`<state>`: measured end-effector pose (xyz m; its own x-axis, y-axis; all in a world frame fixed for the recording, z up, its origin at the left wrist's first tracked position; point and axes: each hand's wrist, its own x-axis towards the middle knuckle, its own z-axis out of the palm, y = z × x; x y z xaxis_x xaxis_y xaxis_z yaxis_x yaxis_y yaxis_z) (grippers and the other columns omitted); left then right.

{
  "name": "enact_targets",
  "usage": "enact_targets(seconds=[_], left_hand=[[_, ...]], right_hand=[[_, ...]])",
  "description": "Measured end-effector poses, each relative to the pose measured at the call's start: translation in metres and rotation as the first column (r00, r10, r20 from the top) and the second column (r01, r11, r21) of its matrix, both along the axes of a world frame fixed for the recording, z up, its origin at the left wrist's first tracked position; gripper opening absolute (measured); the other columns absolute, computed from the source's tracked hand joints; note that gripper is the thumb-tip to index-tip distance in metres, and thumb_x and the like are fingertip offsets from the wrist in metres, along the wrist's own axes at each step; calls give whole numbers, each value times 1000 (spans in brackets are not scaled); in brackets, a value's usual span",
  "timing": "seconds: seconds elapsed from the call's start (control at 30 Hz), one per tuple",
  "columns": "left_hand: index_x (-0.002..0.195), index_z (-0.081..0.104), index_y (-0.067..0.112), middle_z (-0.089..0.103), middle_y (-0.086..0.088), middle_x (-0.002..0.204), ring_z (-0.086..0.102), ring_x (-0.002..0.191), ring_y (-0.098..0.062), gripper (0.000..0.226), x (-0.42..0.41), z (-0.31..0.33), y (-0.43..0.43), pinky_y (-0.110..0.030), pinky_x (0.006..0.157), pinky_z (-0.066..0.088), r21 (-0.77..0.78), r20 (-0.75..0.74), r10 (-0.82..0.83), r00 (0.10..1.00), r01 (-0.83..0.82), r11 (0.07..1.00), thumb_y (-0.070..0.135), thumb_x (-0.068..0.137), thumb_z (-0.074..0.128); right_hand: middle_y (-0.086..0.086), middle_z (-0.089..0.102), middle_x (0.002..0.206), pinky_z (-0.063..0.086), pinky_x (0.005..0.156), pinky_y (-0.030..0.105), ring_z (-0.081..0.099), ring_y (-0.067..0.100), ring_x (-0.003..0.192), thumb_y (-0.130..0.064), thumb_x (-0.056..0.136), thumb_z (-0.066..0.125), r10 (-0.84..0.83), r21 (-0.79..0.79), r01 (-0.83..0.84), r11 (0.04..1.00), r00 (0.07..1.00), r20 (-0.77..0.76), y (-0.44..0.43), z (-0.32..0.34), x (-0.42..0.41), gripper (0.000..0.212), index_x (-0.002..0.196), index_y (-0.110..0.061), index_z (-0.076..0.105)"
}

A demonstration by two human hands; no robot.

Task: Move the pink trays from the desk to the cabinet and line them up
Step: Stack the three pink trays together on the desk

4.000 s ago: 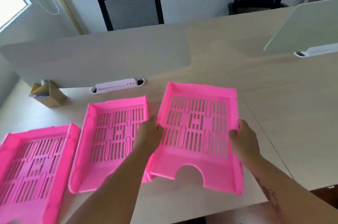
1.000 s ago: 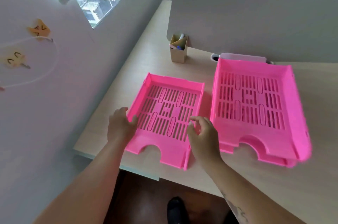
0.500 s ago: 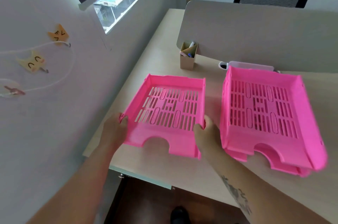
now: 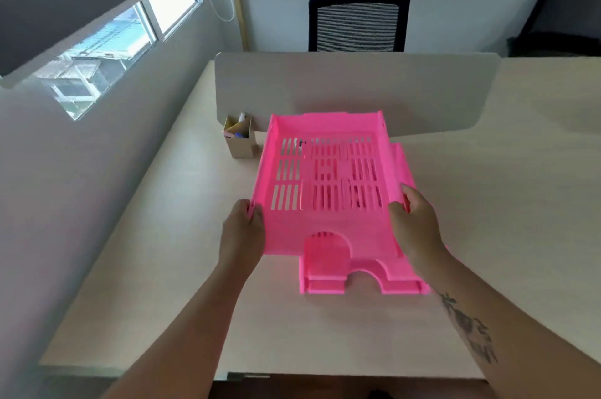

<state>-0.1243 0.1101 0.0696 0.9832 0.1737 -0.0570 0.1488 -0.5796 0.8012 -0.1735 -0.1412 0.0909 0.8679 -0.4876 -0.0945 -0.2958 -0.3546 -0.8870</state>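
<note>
I hold a pink slotted tray (image 4: pixel 328 171) in the air above the desk (image 4: pixel 156 268). My left hand (image 4: pixel 242 232) grips its left side wall and my right hand (image 4: pixel 414 223) grips its right side wall. The tray hovers over a stack of two more pink trays (image 4: pixel 354 278) lying on the desk, offset a little to the left of them. Only the front edges and the right rim of the stack show below the held tray. No cabinet is in view.
A grey divider panel (image 4: pixel 354 89) stands across the desk behind the trays. A small cardboard pen holder (image 4: pixel 240 136) sits at its left end. A black mesh chair (image 4: pixel 357 26) is beyond the divider, and a wall with a window (image 4: pixel 107 44) runs along the left.
The left tray was lifted off the desk and carried right, over the stack of two trays. Both hands keep their grip on its sides.
</note>
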Motion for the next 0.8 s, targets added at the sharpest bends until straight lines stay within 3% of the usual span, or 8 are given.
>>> enact_targets(seconds=[0.13,0.3,0.4,0.47,0.67,0.8], left_hand=[[92,52,11,54,1,74,50,63,-15,24,-12,-5,-46,-29,48,33,3,-37,-76,996,76,997,24,104,36],[97,50,10,58,0,81,54,66,-11,24,-29,-16,-71,-27,49,39,22,-97,-113,989,116,993,23,105,31],[101,50,11,63,-5,86,62,74,-21,20,-34,-24,-79,-40,58,55,23,-116,-96,989,100,995,18,102,32],[101,50,10,64,-6,87,63,76,-23,17,-35,-25,-82,-45,61,57,26,-139,-93,986,97,995,15,100,33],[104,47,9,61,-5,87,58,71,-16,15,-28,-23,-86,-31,51,46,40,-148,-87,985,94,995,12,101,33],[107,46,11,60,-4,88,58,73,-16,15,-25,-24,-86,-32,53,47,8,-140,-74,987,75,997,14,102,32]], right_hand=[[23,63,86,45,51,33,53,24,63,-5,92,41,0,-13,-1,1000,1000,-28,-49,-8,-6,34,121,-9,59],[4,58,78,46,48,29,53,20,61,-4,94,41,32,4,-32,999,999,-41,-73,-26,-15,36,126,-11,55],[3,60,83,50,52,34,57,21,65,-7,95,41,43,8,-42,999,997,-69,-82,-37,-20,40,134,-10,51],[3,61,88,53,56,38,60,23,70,-9,96,41,65,10,-64,998,993,-99,-86,-40,-22,42,137,-12,47],[5,66,100,59,69,46,67,27,83,-13,97,37,128,32,-125,992,979,-157,-92,-36,-11,45,142,-18,43],[2,65,95,57,69,45,64,23,76,-13,98,35,138,51,-131,990,977,-162,-92,-39,-8,44,141,-18,44]])
